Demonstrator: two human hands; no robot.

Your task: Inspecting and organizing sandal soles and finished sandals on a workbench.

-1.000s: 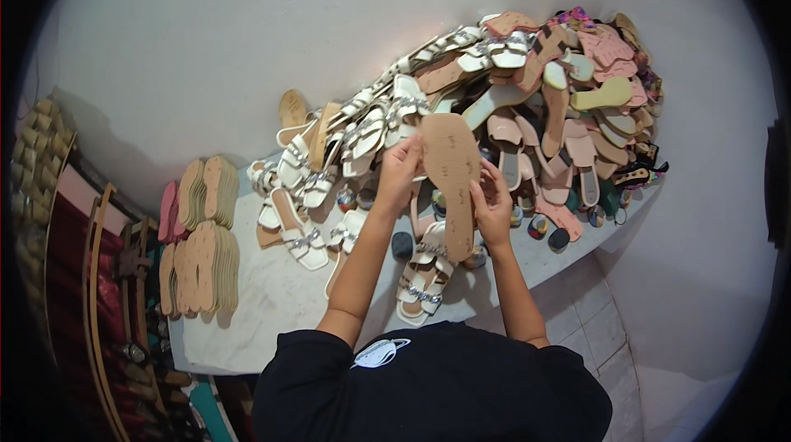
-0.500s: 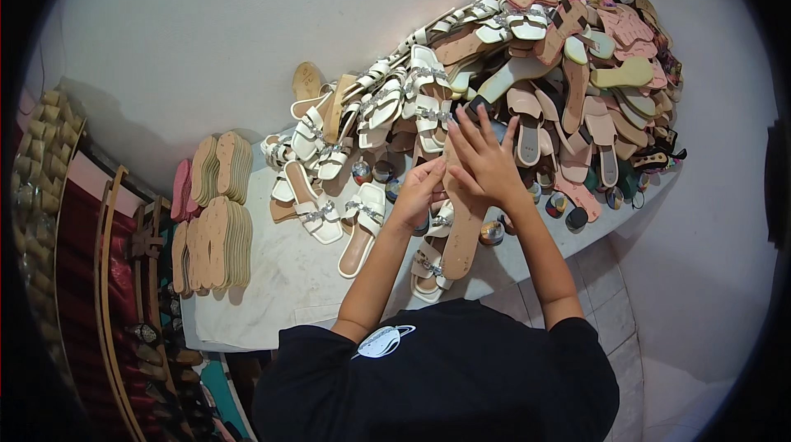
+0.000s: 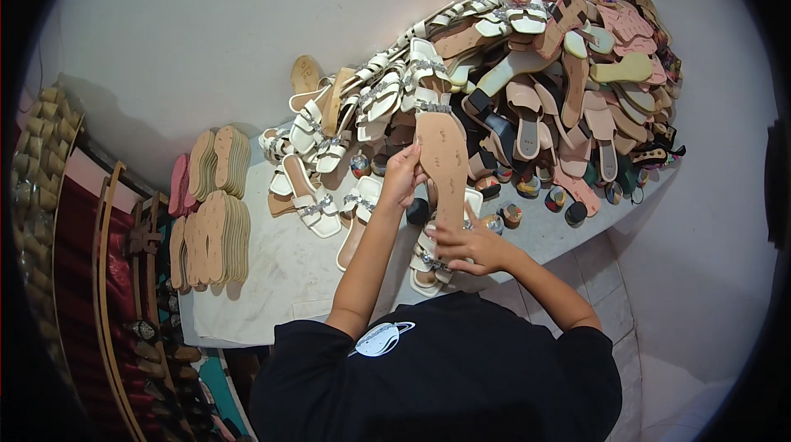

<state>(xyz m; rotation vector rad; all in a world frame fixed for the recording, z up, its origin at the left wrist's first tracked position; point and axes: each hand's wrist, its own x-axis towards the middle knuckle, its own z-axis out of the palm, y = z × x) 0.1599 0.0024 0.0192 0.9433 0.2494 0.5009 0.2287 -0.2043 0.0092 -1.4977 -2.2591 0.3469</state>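
Observation:
In my left hand (image 3: 402, 178) is a flat tan shoe sole (image 3: 443, 149), its edge pinched between thumb and fingers, with small dark marks on its face. The sole stands lengthwise before me, wide end away. My right hand (image 3: 474, 246) is beside the narrow lower end, fingers apart and slightly blurred; whether they touch the sole I cannot tell. Under and behind that hand lie white sandals (image 3: 428, 265) with sparkly straps, partly covered. Another white sandal (image 3: 354, 232) lies left of my left forearm.
A large heap of sandals and soles (image 3: 527, 104) fills the table's far right. Several patterned round heels (image 3: 512, 215) lie along its near edge. Stacked tan soles (image 3: 218, 236) stand on the table (image 3: 276, 302) at left. Wooden racks (image 3: 107, 277) flank the table's left side.
My right hand has moved from the sole's far end down to its near end. The sole has shifted slightly away and left, exposing its wide end, while my left hand keeps hold.

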